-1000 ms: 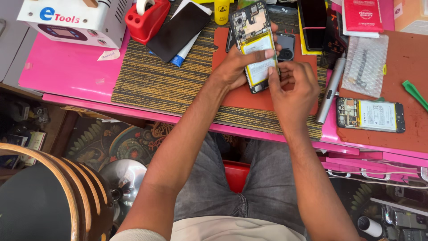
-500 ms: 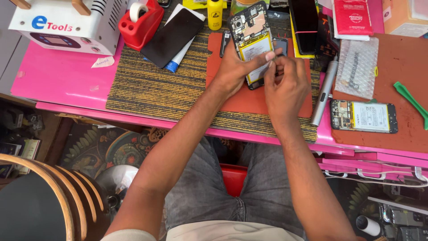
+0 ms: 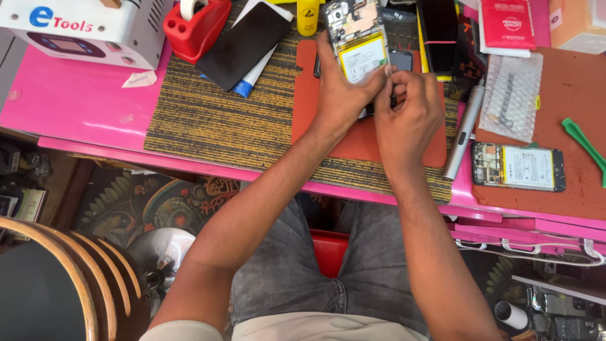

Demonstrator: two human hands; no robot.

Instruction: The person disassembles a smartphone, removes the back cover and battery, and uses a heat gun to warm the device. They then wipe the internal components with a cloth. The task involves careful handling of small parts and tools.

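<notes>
An opened phone (image 3: 360, 44) with its battery and circuit board exposed lies tilted over the red mat (image 3: 328, 136). My left hand (image 3: 344, 95) grips its lower end from the left, thumb along the side. My right hand (image 3: 407, 107) is pressed against the phone's bottom edge, fingers curled and pinched at a small part there; what it pinches is hidden.
A second opened phone (image 3: 519, 167) lies on the brown mat at the right, beside a grey pen-shaped tool (image 3: 463, 132) and a green pry tool (image 3: 584, 142). A red tape holder (image 3: 196, 22), black screen panel (image 3: 243, 44) and white machine (image 3: 82, 28) stand at the back left.
Both hands and the opened phone have shifted slightly away from me across the red mat. My right hand's fingers have closed tighter at the phone's lower edge.
</notes>
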